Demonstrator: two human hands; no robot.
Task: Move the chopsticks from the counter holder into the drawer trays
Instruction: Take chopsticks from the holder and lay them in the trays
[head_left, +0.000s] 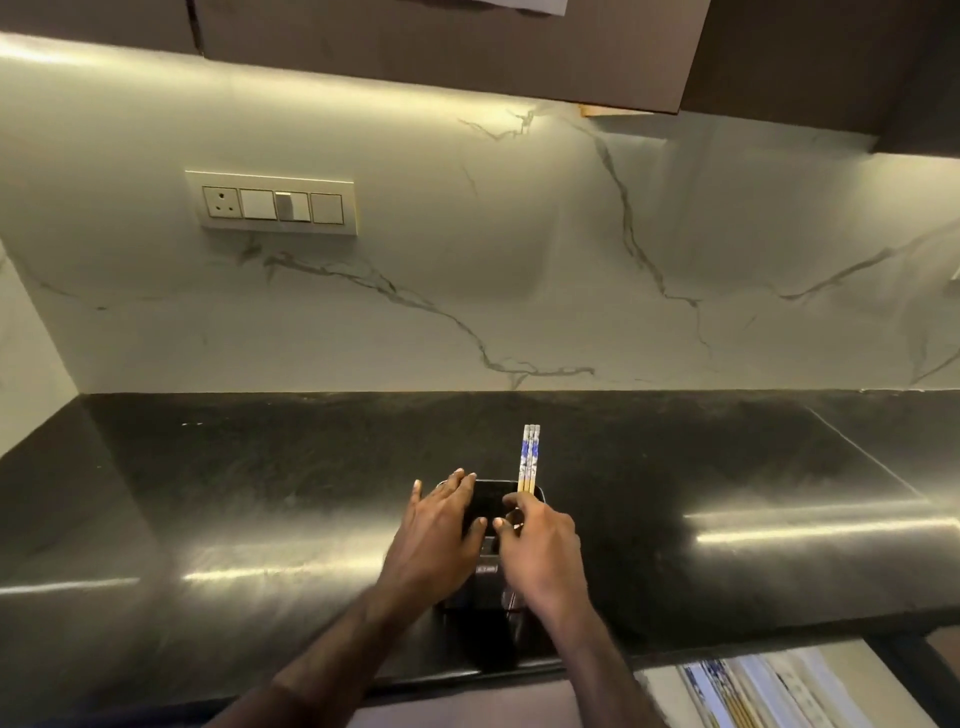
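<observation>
Drawer trays (769, 691) at bottom right, open below counter (208, 519) edge, w/ chopsticks lying inside. Left hand (441, 535) rests flat, fingers straight, on black holder (485, 551) side. Right hand (540, 551) pinches 3 chopsticks (530, 457), pale w/ blue pattern, upright at holder's right rim. Counter wide, bare both sides.

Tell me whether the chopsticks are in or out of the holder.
In: the chopsticks stand upright, lower ends inside the black holder, right hand at them.
</observation>
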